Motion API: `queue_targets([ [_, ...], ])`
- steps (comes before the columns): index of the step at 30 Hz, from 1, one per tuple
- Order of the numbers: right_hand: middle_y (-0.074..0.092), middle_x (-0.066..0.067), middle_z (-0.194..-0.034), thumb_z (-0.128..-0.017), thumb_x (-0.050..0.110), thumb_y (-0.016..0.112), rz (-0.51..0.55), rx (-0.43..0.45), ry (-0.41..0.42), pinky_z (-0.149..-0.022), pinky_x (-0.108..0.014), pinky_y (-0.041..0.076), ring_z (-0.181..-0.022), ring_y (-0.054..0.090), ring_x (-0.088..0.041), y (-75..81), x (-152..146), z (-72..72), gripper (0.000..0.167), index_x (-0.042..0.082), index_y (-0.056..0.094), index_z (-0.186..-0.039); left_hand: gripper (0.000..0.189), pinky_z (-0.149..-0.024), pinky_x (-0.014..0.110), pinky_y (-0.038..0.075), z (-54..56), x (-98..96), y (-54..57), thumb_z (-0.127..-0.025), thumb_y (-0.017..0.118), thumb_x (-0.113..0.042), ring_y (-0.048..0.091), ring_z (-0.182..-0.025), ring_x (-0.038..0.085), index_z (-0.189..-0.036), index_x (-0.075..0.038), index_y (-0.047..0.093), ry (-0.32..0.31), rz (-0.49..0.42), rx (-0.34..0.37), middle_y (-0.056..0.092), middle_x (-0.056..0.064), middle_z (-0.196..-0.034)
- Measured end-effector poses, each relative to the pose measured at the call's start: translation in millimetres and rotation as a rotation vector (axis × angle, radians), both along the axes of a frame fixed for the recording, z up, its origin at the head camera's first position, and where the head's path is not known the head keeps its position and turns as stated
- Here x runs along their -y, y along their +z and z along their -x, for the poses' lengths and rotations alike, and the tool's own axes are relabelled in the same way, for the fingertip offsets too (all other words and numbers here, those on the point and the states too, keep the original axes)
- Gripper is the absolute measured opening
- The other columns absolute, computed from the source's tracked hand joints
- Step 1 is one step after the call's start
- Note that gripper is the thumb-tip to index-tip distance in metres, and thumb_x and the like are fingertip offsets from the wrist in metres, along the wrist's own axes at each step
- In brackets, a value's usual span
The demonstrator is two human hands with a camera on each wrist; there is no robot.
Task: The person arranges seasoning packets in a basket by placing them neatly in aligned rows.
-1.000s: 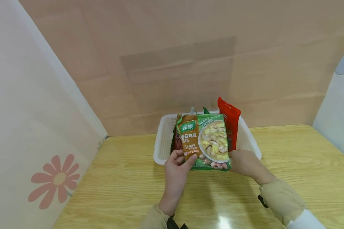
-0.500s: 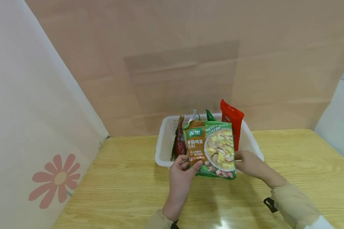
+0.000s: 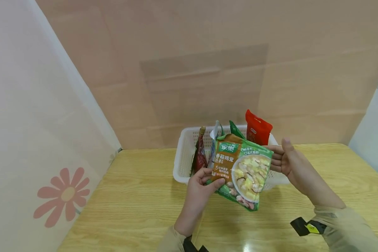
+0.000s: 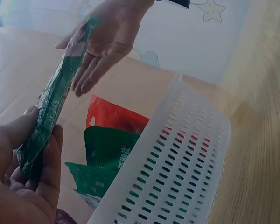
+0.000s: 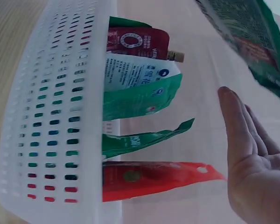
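My left hand (image 3: 199, 190) pinches a green and brown soup mix packet (image 3: 240, 171) by its lower left edge, thumb in front and fingers behind. The packet is tilted and hangs in front of a white basket (image 3: 177, 164). My right hand (image 3: 299, 171) is beside the packet's right edge with straight fingers, and the fingertips pass behind that edge. Whether they touch it I cannot tell. In the left wrist view the packet (image 4: 58, 93) is seen edge-on. In the right wrist view the right thumb (image 5: 235, 126) is apart from the packet.
Inside the basket stand a red packet (image 3: 258, 129), a green packet (image 5: 144, 140), a white and green pouch (image 5: 140, 98) and a dark red pouch with a spout cap (image 3: 200, 154). The wooden table (image 3: 135, 196) meets a paper-covered wall behind the basket.
The right hand has come out from behind the packet and moved right, its fingers now straight. The packet, still pinched in the left hand, has shifted slightly right and down and tilted clockwise.
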State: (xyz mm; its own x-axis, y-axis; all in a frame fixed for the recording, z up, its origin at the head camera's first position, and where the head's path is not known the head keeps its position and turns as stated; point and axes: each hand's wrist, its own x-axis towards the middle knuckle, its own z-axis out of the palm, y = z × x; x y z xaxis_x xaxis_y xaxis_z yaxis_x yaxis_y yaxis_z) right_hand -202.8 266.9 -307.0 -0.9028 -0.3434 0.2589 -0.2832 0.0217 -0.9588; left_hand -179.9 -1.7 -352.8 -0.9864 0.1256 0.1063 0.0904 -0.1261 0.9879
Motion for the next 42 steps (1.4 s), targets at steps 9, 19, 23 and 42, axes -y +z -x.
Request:
queue_targets([
  [9, 0.072, 0.012, -0.088, -0.104, 0.044, 0.026, -0.301, 0.226, -0.047, -0.069, -0.031, 0.057, -0.075, 0.07, -0.012, 23.5, 6, -9.0, 0.054, 0.005, 0.056, -0.125, 0.046, -0.078, 0.023, 0.051, 7.3, -2.7, -7.3, -0.082, 0.073, -0.032, 0.053, -0.108, 0.015, -0.117, -0.002, 0.065, -0.155, 0.085, -0.034, 0.06, 0.015, -0.12],
  [19, 0.072, 0.004, -0.082, -0.101, 0.027, 0.046, -0.378, 0.285, 0.04, -0.064, -0.036, 0.058, -0.067, 0.071, -0.019, 26.2, 10, -11.9, 0.04, -0.008, 0.055, -0.119, 0.046, -0.077, 0.019, 0.05, 12.0, -13.5, -11.2, -0.088, 0.066, -0.038, 0.059, -0.093, 0.006, -0.12, -0.006, 0.064, -0.232, 0.135, -0.089, 0.064, 0.015, -0.118],
  [23, 0.07, 0.005, -0.076, -0.1, 0.028, 0.048, -0.413, 0.285, -0.069, -0.062, -0.036, 0.058, -0.063, 0.071, -0.018, 27.8, 14, -16.2, 0.044, -0.012, 0.055, -0.115, 0.044, -0.083, 0.031, 0.052, 8.1, -19.8, -7.1, -0.09, 0.064, -0.037, 0.063, -0.1, 0.018, -0.127, -0.014, 0.06, -0.147, 0.323, -0.142, 0.06, 0.011, -0.129],
  [42, 0.066, 0.013, -0.076, -0.099, 0.022, 0.049, -0.118, 0.277, -0.327, -0.059, -0.027, 0.057, -0.064, 0.068, -0.007, 23.2, 16, -16.5, 0.056, -0.018, 0.029, -0.134, 0.056, -0.105, 0.024, 0.04, -26.3, -45.4, -0.8, -0.082, 0.073, -0.015, 0.052, -0.13, 0.02, -0.132, -0.001, 0.054, 0.265, 1.075, -1.16, 0.056, 0.013, -0.136],
])
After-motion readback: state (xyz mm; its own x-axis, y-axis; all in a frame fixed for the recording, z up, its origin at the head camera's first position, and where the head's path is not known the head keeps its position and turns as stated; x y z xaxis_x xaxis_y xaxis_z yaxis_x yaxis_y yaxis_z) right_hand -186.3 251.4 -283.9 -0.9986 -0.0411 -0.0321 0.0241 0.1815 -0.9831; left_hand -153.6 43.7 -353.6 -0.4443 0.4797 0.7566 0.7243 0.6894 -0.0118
